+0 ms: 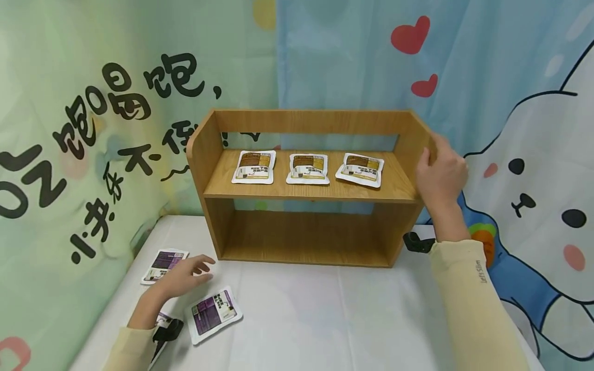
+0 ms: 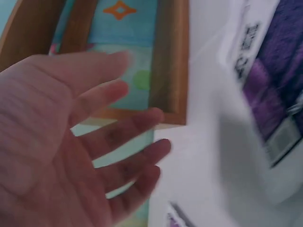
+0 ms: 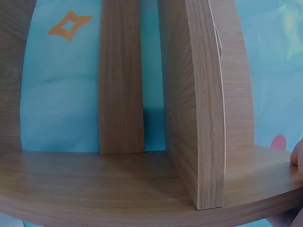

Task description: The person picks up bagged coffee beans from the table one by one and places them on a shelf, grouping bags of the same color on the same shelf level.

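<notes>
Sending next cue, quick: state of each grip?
Left grip: open, holding nothing.
Right grip: closed, holding the wooden shelf by its right side.

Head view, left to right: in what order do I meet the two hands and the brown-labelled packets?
Left hand, left brown packet, middle brown packet, right brown packet, right hand.

From the head, looks forward and down across the table (image 1: 301, 319) to the wooden shelf (image 1: 311, 194), from farthest off. From the left wrist, looks closely past the left hand (image 2: 71, 132) toward the shelf's left end, rolled sideways. From the right wrist, faces closely into the shelf, also sideways, catching the right hand (image 1: 441, 172) at the edge. Shares the shelf in all three, each hand between head and its own wrist.
</notes>
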A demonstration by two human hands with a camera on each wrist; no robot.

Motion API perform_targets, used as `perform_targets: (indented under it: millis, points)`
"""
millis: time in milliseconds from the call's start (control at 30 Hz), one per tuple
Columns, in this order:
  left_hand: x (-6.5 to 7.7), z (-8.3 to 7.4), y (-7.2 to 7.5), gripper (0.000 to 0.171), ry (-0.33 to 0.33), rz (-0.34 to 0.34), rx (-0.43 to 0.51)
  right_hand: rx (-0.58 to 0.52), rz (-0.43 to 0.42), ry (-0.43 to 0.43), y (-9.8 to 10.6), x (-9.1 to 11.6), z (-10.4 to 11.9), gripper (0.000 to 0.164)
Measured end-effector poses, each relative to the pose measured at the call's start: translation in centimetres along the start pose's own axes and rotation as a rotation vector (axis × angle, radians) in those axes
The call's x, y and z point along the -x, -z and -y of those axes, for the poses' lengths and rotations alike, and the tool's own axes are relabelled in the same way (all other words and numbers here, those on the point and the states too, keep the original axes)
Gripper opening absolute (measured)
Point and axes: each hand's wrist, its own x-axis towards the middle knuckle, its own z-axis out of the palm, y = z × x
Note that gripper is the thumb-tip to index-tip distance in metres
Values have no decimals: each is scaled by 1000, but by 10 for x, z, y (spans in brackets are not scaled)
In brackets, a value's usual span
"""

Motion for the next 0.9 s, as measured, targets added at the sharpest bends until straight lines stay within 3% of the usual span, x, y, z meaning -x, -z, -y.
perform_targets:
  millis: [200,267,367,467,633,900]
  points:
    - [9,-9,-17,57,108,163,-9,8,-14,-20,6,-5,-2,35]
    - [15,-10,-22,67,153,201,-17,5,-12,-17,6,-4,-2,35]
    - [25,-8,-29,78,164,231,-50,-3,17,-12,4,-2,-1,36]
    - [29,-5,-35,83,148,221,-77,-3,38,-18,2,-1,0,37]
    - [25,-3,-39,81,131,173,-59,6,29,-22,2,0,-1,36]
    - [14,2,-43,67,6,140,44,6,12,-17,2,-1,0,35]
